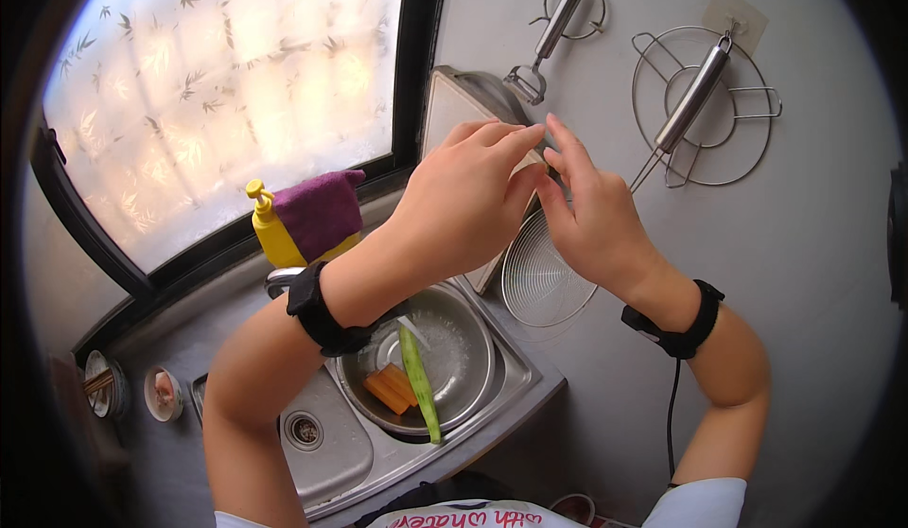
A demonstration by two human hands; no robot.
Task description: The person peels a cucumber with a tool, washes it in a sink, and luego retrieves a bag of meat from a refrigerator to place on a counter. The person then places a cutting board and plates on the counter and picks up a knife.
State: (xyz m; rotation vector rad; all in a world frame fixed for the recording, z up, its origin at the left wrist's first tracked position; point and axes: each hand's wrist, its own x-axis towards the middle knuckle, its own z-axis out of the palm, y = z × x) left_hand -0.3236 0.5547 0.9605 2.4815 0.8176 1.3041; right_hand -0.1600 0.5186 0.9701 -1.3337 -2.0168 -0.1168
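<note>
My left hand and my right hand are raised in front of the wall, thumbs and fingertips close together. Nothing shows in either hand; whether the tips touch is hard to tell. Just above them a metal Y-peeler hangs from a hook. Behind my right hand is the bowl of a wire-mesh skimmer, with its handle hung higher up. Below my left forearm, a steel basin in the sink holds cut carrot pieces. A long green peeled vegetable leans over its rim.
Cutting boards stand against the wall behind my hands. A wire rack hangs behind the skimmer handle. A yellow pump bottle and purple cloth are by the window. Small bowls sit left of the sink.
</note>
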